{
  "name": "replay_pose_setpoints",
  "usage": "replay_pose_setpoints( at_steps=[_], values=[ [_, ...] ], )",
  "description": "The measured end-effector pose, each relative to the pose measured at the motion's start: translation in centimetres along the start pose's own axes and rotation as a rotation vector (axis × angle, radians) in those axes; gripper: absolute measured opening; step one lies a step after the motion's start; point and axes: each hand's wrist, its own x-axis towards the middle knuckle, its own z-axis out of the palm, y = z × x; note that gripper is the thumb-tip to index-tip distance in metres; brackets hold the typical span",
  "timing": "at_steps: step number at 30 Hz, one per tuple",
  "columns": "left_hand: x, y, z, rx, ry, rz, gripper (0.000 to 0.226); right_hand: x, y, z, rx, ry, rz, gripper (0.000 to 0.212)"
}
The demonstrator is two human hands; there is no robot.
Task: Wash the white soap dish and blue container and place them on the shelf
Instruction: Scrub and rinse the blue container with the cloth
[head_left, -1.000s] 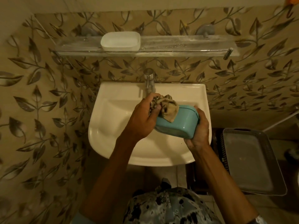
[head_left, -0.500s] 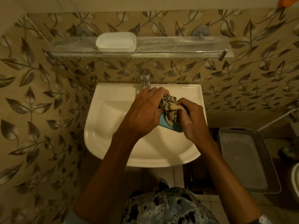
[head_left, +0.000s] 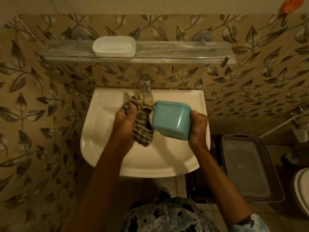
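The blue container (head_left: pixel 170 119) hangs over the white sink (head_left: pixel 103 144), tipped so its bottom faces me. My right hand (head_left: pixel 198 129) grips it by its right side. My left hand (head_left: pixel 124 124) is closed on a checked cloth (head_left: pixel 142 129), which hangs just left of the container and touches its edge. The white soap dish (head_left: pixel 114 46) stands upright on the left half of the glass shelf (head_left: pixel 175 51) above the sink.
A chrome tap (head_left: pixel 145 84) rises at the back of the sink, close behind the cloth. A grey plastic tray (head_left: pixel 247 166) sits on a low stand to the right. A white toilet rim (head_left: pixel 302 186) shows at the right edge. Leaf-patterned tiles cover the wall.
My hands have drawn apart. The container, half hidden under the cloth and both hands before, is now turned bottom-up in my right hand, and the cloth has come off to the left.
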Motion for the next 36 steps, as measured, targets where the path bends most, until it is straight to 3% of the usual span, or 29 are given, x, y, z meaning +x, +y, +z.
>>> replay_pose_setpoints(
  at_steps=[2, 6, 10, 14, 22, 26, 28, 33, 36],
  values=[
    [-1.0, -0.5, 1.2, -0.019, -0.047, -0.010, 0.024, -0.2, 0.4, 0.6, -0.066, -0.042, -0.043, 0.080],
    [-0.9, -0.9, 1.4, 0.038, -0.014, 0.080, 0.020, -0.1, 1.0, 0.3, -0.125, -0.067, -0.072, 0.033],
    [-1.1, -1.5, 1.5, 0.106, 0.001, 0.127, 0.016, -0.4, 1.1, 0.8, -0.025, -0.060, -0.041, 0.031],
    [-1.4, -2.0, 1.7, 0.195, 0.032, 0.154, 0.023, -0.4, 0.3, 1.5, 0.032, 0.057, 0.033, 0.032],
    [-4.9, -3.2, 5.5, 0.739, 0.024, 0.531, 0.041, -0.5, 0.5, 2.6, 0.013, 0.129, 0.052, 0.038],
    [-5.8, -3.7, 7.1, 1.014, -0.061, 0.699, 0.054, -1.5, 0.4, 2.6, 0.131, 0.125, 0.080, 0.038],
    [-5.0, -3.6, 6.3, 0.985, -0.072, 0.705, 0.053, -1.1, 0.2, 2.6, 0.068, 0.157, 0.046, 0.040],
    [-1.8, -2.9, 3.3, 0.653, 0.075, 0.505, 0.040, -0.8, -1.0, 3.0, 0.082, 0.245, 0.084, 0.036],
    [-3.9, -3.7, 4.8, 0.696, 0.116, 0.547, 0.039, -1.0, -1.3, 2.9, -0.003, 0.263, 0.071, 0.041]
  ],
)
